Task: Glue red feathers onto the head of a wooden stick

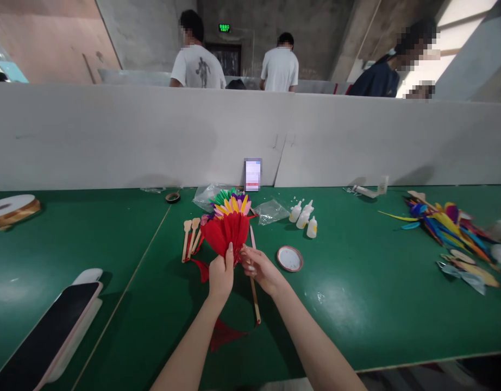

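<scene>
My left hand [221, 278] is closed round the lower end of a fan of red petals [231, 229], thumb lying up its front. At the fan's lower right edge, my right hand [259, 268] has its fingertips pinched together on the red material. Behind the fan show yellow and pink petals [234, 205] and green petals [226, 195]; whether they are joined to the red ones I cannot tell. A long wooden stick [255, 301] lies beneath my right hand. Left of the fan lie several wooden sticks with broad ends [187, 239] and a red cloth piece [200, 270].
Three white glue bottles [311, 227] and a round lid [290, 258] stand right. A phone [252, 175] leans on the white partition [152, 136]. Coloured feathers [450, 222] lie far right. A dark flat device [50, 331] and a ribbon roll [14, 209] lie left.
</scene>
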{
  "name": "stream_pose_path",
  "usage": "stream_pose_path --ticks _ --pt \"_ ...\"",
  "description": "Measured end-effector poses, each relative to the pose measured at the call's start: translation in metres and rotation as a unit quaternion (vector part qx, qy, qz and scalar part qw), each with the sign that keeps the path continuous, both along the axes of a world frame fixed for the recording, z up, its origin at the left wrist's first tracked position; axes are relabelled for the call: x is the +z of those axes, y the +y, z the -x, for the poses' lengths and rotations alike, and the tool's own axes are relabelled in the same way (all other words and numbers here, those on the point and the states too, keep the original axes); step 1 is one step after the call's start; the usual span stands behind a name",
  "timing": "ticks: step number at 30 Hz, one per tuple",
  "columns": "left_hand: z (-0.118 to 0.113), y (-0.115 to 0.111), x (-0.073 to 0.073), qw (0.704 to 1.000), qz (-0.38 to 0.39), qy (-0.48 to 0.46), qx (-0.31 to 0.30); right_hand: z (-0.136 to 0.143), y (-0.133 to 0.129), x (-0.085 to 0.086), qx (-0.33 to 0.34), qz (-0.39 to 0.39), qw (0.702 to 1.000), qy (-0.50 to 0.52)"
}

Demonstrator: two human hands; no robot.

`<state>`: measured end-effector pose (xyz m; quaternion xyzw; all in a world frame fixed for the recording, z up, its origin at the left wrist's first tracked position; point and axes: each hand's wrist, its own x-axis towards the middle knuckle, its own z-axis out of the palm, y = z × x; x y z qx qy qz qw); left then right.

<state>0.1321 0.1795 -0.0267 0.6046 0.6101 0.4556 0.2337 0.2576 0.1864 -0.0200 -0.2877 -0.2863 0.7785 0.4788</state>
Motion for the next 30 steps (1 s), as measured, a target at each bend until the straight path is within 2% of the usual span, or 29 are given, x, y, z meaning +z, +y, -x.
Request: stream_pose_path --ticks 8,17,22,30 --pt "-0.003 -0.003 -0.004 0.995 -0.024 0.095 0.032 0.004 -0.003 0.008 -0.006 -0.052 0.998 -0.040" --pt "-0.006 -0.003 -0.009 0.982 -0.037 0.178 0.044 0.008 -0.002 0.005 -0.055 -0.117 0.985 -0.113" --pt "-0.008 -0.004 -0.008 0.981 -0.017 0.186 0.056 0.009 -0.002 0.007 -0.071 -0.151 0.973 -0.160" --pt "-0.011 -0.007 -0.006 0.988 -0.002 0.144 0.050 0.011 -0.004 0.007 -0.083 -0.146 0.971 -0.172"
